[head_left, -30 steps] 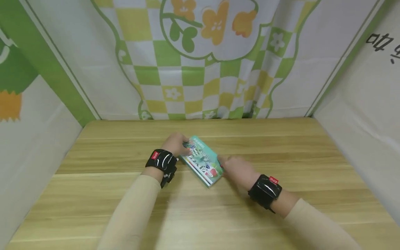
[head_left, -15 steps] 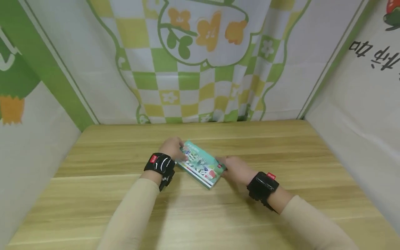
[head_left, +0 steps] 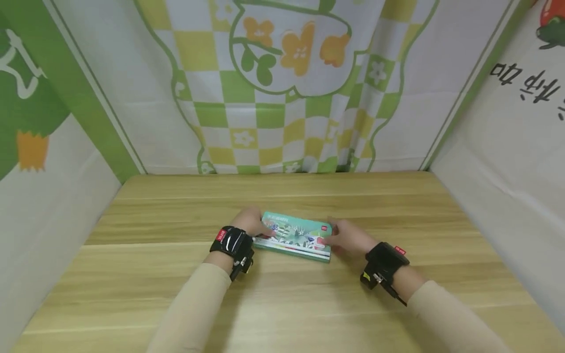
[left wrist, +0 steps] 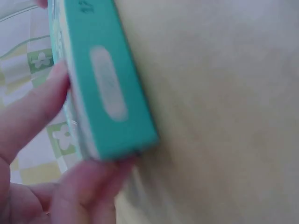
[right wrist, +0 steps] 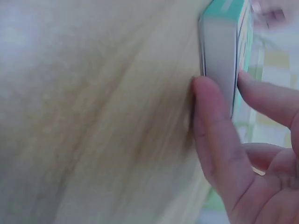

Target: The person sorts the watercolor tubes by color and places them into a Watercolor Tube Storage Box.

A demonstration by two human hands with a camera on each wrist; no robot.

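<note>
Left hand and right hand pinch opposite ends of a flat teal cardboard box on the wooden table.

Box lies flat on table, gripped betw both hands: left hand at its left end, right hand at its right end; backdrop behind grip, beyond table's far edge
</note>
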